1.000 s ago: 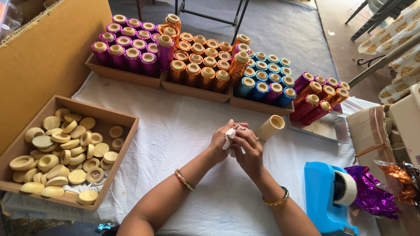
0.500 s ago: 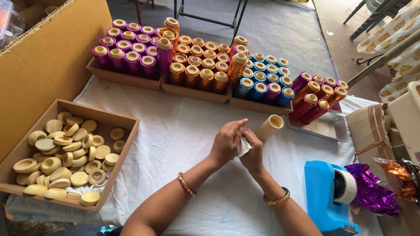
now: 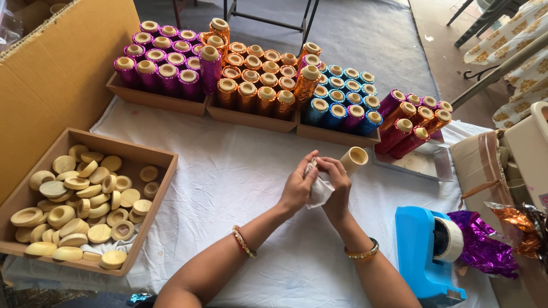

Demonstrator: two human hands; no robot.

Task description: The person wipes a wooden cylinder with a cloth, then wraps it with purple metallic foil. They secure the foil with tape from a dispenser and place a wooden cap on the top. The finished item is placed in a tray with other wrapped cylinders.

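Observation:
My left hand (image 3: 298,183) and my right hand (image 3: 335,185) meet over the white tablecloth (image 3: 228,182). Between them is a pale wooden tube (image 3: 354,159) with its hollow end pointing up and to the right, and a crumpled white sheet (image 3: 319,191) hangs from its lower end. My right hand grips the tube's body. My left hand pinches the white sheet against the tube. Each wrist wears a gold bangle.
A wooden tray of round wooden caps (image 3: 85,197) stands at the left. Trays of foil-wrapped tubes in purple (image 3: 162,68), orange (image 3: 254,85) and blue (image 3: 342,105) line the far edge. A blue tape dispenser (image 3: 428,251) and crumpled purple foil (image 3: 482,242) lie at the right.
My hands stay in the same spot while the fingers work the white sheet on the tube; the left hand has shifted its grip over the sheet.

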